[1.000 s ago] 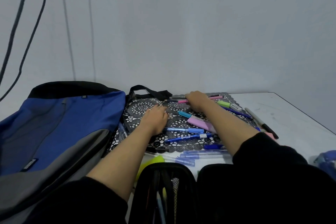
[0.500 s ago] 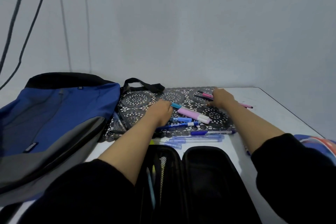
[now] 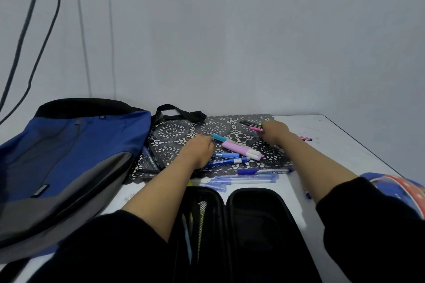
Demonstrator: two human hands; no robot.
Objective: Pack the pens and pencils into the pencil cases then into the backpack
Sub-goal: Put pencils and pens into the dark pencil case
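At the far edge of the lace mat (image 3: 171, 132), our right hand (image 3: 274, 132) is clenched round a bundle of thin pens (image 3: 251, 127). Pink and dark barrels stick out toward the left hand, and one pink tip pokes out the other side onto the white table (image 3: 333, 145). Our left hand (image 3: 200, 150) sits knuckles-up on the mat, fingers curled under and hidden, so we cannot tell if it grasps anything. Two blue pens (image 3: 227, 158) run out from under it toward the right hand. A teal pen (image 3: 220, 138) lies just past its knuckles. A lilac highlighter (image 3: 239, 149) lies between the two hands, touching neither. Nearer us than both grips, clear blue pens (image 3: 246, 179) lie off the mat on the table, just short of the open black pencil case (image 3: 257, 225). The case sits between our forearms with a few pens in its left half. The blue backpack (image 3: 76, 145) lies flat outboard of the left hand, against the mat edge. A blue-red pencil case (image 3: 400, 187) is outboard of the right forearm, partly behind the sleeve.
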